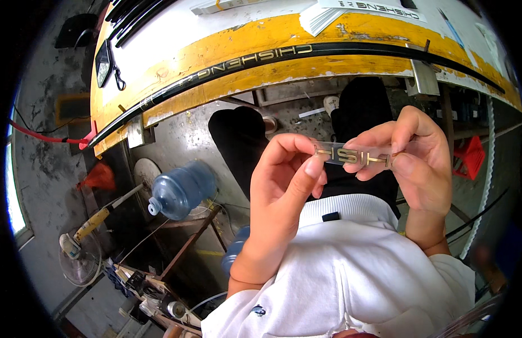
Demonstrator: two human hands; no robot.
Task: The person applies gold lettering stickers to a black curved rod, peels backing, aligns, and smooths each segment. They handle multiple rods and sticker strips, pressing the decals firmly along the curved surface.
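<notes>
In front of my white shirt, both hands hold a narrow clear sticker strip (pixel 358 155) with gold letters on it. My left hand (pixel 281 183) pinches its left end between thumb and forefinger. The fingers of my right hand (pixel 423 169) are closed on the strip's right end, thumb below and fingertips near the film. Beyond my hands, a long black rod (pixel 357 49) lies along the near edge of the table, with similar gold lettering on its surface. Neither hand touches the rod.
The worn yellow and white table (pixel 159 59) carries black rods (pixel 138 19), white paper strips (pixel 320 21), a small dark object with a cord (pixel 104 63) and a blue pen-like tool (pixel 452 29). A metal bracket (pixel 425 79) juts from its edge. Left below stand a blue water jug (pixel 185 188) and a fan (pixel 80 262).
</notes>
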